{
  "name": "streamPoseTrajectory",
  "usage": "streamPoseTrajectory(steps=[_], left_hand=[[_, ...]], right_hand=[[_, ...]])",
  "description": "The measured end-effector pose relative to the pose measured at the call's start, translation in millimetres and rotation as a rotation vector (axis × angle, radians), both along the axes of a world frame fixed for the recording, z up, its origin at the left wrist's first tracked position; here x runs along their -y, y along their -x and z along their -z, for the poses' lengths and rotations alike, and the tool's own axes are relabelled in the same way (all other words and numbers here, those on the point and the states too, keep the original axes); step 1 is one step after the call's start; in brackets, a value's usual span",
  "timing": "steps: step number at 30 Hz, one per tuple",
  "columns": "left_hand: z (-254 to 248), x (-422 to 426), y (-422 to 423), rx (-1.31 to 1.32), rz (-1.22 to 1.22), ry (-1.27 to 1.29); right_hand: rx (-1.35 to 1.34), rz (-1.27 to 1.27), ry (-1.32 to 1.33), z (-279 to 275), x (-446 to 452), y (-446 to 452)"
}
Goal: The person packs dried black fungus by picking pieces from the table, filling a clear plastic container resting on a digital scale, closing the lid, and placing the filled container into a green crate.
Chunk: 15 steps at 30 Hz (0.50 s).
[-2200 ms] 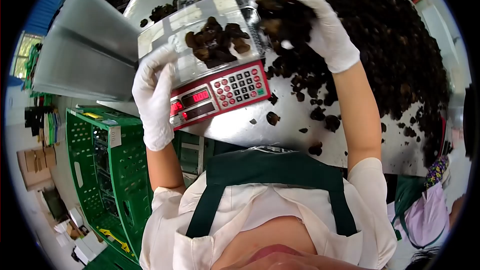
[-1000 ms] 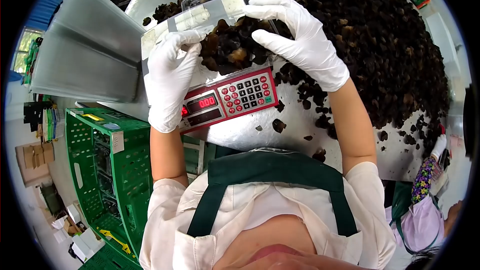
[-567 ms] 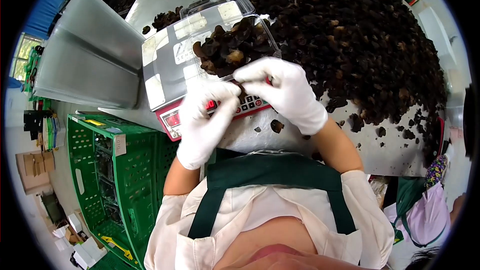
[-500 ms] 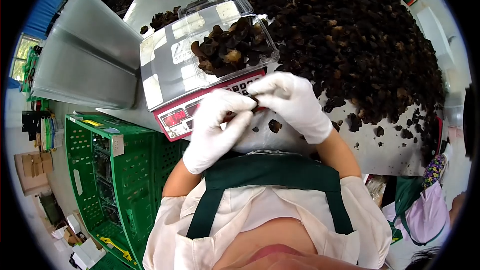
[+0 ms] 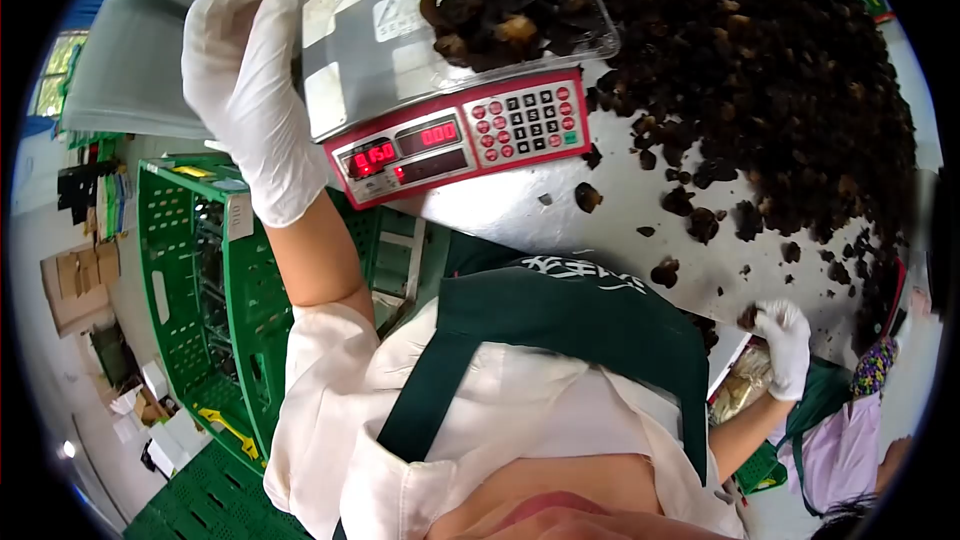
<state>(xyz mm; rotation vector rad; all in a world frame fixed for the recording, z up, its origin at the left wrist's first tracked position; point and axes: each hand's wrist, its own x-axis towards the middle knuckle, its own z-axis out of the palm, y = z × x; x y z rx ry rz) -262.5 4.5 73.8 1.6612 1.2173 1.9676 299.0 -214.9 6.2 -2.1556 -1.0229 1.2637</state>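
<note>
My left hand (image 5: 245, 90), in a white glove, reaches up along the left side of the scale. Its fingers and thumb stretch toward the top edge, and I see nothing held in them. My right hand (image 5: 788, 345), gloved too, is low at the right by the table's edge, pinching a small dark wood ear mushroom piece (image 5: 748, 316). On the red-framed digital scale (image 5: 460, 140), with its red digits lit, sits a clear plastic tray (image 5: 603, 32) filled with wood ear mushrooms (image 5: 505, 15).
A large heap of wood ear mushrooms (image 5: 750, 70) covers the right of the metal table (image 5: 480, 205), with loose pieces along its near side. Stacked clear plastic sheets or lids (image 5: 140, 70) stand at left, above a green crate (image 5: 180, 270). Another person's lilac clothing (image 5: 835, 450) shows at lower right.
My hands were together before the scale, fingertips around a small dark piece. Now they are apart: the left up beside the scale, the right down to the right. The view has shifted.
</note>
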Motion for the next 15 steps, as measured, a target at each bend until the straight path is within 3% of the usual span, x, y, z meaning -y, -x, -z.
streamPoseTrajectory(steps=[1,2,3,4,6,7,8,9,11,15], left_hand=[[-3,-6,-4,0.006,-0.024,-0.038],[-4,-11,-9,-0.079,-0.061,-0.022],[-5,-15,-9,-0.221,0.004,0.075],[-8,-20,-18,-0.304,0.159,0.066],[-12,-25,-48,-0.395,0.332,0.14],[-12,-27,-64,-0.399,0.366,0.226],[-10,-36,-71,-0.691,0.369,0.069],[-17,-34,-77,-1.129,0.223,-0.054],[17,-52,-81,-1.333,0.271,-0.106],[51,-54,-71,-1.18,0.241,0.158]], right_hand=[[-0.013,-0.041,0.148,3,12,-18],[0.185,-0.077,0.154,11,22,-28],[0.386,-0.109,0.161,16,30,-32],[0.386,-0.103,0.165,17,29,-30],[0.809,-0.238,0.004,13,9,-23],[0.724,-0.267,-0.075,0,-7,-4],[0.678,-0.238,-0.208,-2,-17,17],[0.692,-0.261,-0.295,-3,-26,36],[0.735,-0.404,-0.444,3,-43,70],[0.58,-0.534,-0.385,25,-37,113]])
